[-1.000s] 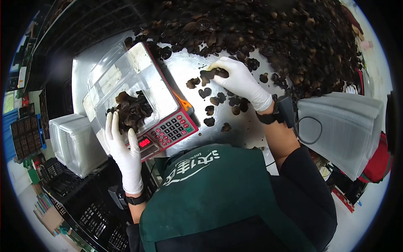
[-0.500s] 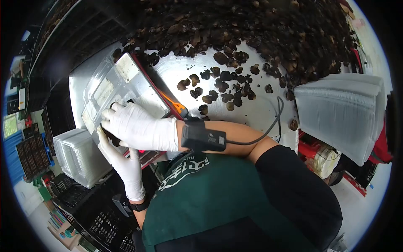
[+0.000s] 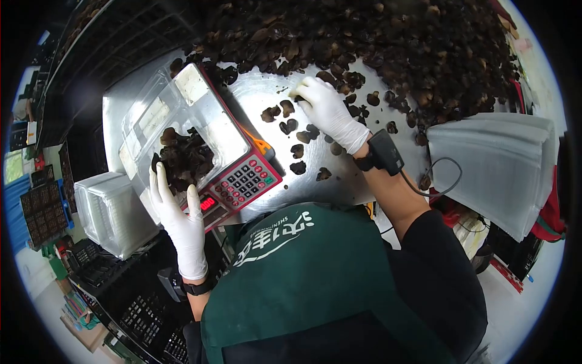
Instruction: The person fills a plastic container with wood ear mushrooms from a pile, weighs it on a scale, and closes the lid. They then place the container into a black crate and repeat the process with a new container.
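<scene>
My left hand (image 3: pixel 177 225), white-gloved, has its fingers stretched and its thumb apart beside a pile of dark wood ear mushrooms (image 3: pixel 182 159). Its fingertips rest against the near left side of the pile. The pile lies in a clear plastic container (image 3: pixel 142 118) with an open lid, on a red digital scale (image 3: pixel 242 182) with a lit red display. Over the metal table my right hand (image 3: pixel 330 114), also gloved, has curled fingers, with a dark bit of wood ear mushroom (image 3: pixel 299 98) at the fingertips. Loose mushrooms (image 3: pixel 297 150) lie below that hand.
A large heap of wood ear mushrooms (image 3: pixel 424 54) covers the back of the metal table (image 3: pixel 357 185). Stacked clear containers (image 3: pixel 112 212) stand at left, and a stack of translucent plastic sheets or lids (image 3: pixel 491 170) at right. Black crates (image 3: pixel 145 309) sit at lower left.
My right hand has moved from the container to the loose mushrooms at the right, uncovering the pile and scale keypad. My left hand stays beside the container.
</scene>
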### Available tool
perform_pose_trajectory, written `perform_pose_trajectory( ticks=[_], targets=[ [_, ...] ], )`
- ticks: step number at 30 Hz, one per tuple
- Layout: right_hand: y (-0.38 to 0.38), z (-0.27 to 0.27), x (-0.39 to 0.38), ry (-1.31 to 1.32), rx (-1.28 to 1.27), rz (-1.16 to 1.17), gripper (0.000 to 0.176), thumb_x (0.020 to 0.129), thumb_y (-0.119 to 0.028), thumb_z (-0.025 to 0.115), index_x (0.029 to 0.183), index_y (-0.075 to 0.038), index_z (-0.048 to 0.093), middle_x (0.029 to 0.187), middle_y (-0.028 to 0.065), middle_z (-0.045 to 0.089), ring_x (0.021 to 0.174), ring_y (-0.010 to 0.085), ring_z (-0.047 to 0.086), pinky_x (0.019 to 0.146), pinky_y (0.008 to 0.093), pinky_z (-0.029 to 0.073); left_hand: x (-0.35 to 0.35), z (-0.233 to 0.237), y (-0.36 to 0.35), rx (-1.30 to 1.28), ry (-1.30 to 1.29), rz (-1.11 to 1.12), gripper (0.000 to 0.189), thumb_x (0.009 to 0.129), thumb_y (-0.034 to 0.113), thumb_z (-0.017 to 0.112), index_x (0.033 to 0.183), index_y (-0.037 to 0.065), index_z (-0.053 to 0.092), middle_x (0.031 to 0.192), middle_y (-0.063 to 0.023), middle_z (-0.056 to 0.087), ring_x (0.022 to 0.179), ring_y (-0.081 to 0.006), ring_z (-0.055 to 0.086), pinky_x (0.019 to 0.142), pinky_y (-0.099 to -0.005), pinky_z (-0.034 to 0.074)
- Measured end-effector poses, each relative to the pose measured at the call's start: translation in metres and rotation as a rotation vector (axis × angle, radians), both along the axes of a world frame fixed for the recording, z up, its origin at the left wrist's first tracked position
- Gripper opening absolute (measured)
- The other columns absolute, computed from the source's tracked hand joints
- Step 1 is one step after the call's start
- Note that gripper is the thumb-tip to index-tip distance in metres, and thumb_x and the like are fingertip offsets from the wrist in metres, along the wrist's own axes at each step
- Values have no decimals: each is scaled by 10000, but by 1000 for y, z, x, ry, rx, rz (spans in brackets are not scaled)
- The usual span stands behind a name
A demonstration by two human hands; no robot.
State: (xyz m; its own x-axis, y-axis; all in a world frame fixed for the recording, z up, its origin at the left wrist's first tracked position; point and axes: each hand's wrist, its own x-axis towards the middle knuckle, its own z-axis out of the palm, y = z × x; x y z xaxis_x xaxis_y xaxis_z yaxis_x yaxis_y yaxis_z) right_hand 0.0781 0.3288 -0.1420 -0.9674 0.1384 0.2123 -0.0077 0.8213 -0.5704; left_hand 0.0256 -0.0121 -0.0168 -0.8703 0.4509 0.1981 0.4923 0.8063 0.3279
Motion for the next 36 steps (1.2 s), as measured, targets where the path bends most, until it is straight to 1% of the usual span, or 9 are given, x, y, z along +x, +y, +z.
perform_pose_trajectory(
  ticks=[9, 13, 14, 16, 19, 22, 29, 33, 36],
  targets=[
    [-60, -17, -22, -81, 275, 220, 269, 891, -227, 647, 1150, -161, 625, 1135, 68, 593, 1041, 264, 606, 778, 396, 561, 0, 1, 1, -15, 6, 8, 697, 912, 132, 661, 1529, 47, 350, 1520, -245, 377, 1399, -411, 375, 1158, -488, 300],
    [-45, -22, -28, 91, -124, 44, 126, 903, -191, 640, 1003, -122, 670, 1000, 94, 603, 869, 322, 637, 771, 414, 546, 0, -4, 1, -11, 99, -8, 626, 940, 170, 644, 1508, 59, 405, 1469, -211, 458, 1291, -380, 455, 1110, -455, 351],
    [-33, -28, -32, 163, -133, -46, 139, 932, -202, 634, 1007, -104, 698, 948, 54, 628, 833, 235, 647, 720, 356, 534, -1, -4, 1, -13, 105, -16, 622, 944, 178, 641, 1507, 59, 405, 1469, -209, 458, 1293, -380, 455, 1111, -456, 350],
    [-7, 10, -22, -192, -815, -159, 187, 966, -200, 615, 1043, -65, 720, 934, 3, 638, 771, 111, 595, 620, 274, 483, -1, -4, -1, -17, 114, -28, 616, 951, 194, 634, 1507, 58, 406, 1471, -207, 460, 1297, -381, 454, 1112, -456, 348],
    [32, 36, 11, -162, -1460, -176, 297, 1002, -298, 565, 1148, -84, 711, 942, -31, 658, 747, 34, 540, 503, 175, 364, -1, -2, 0, -19, 47, -18, 672, 928, 166, 651, 1522, 43, 361, 1499, -232, 416, 1387, -400, 388, 1150, -486, 306],
    [34, 51, 42, -156, -1697, -183, 380, 1041, -371, 483, 1122, -66, 697, 951, -9, 671, 755, 40, 575, 500, 166, 365, -1, -3, -1, -32, 56, -25, 670, 929, 171, 652, 1519, 39, 363, 1499, -217, 423, 1384, -397, 392, 1147, -487, 309],
    [-17, 41, 61, -277, -955, -206, 188, 958, -191, 631, 1034, -31, 695, 828, 1, 677, 653, 59, 570, 580, 221, 477, 0, -3, -1, -29, 63, -36, 643, 944, 161, 637, 1514, 35, 369, 1479, -234, 433, 1366, -400, 406, 1137, -481, 321],
    [-58, 10, 62, -344, 30, -162, 250, 881, -306, 669, 1075, -149, 652, 871, 105, 716, 762, 301, 704, 658, 424, 544, -1, -4, -2, -33, 86, -42, 637, 939, 174, 645, 1507, 45, 389, 1471, -250, 432, 1348, -403, 423, 1133, -478, 323],
    [-56, -3, 59, -206, 4, -158, 253, 885, -289, 664, 1096, -154, 633, 852, 89, 717, 739, 292, 704, 649, 418, 547, -3, -5, -3, -23, 87, -46, 638, 935, 186, 652, 1505, 54, 399, 1471, -252, 431, 1339, -400, 433, 1131, -478, 323]
  ],
)
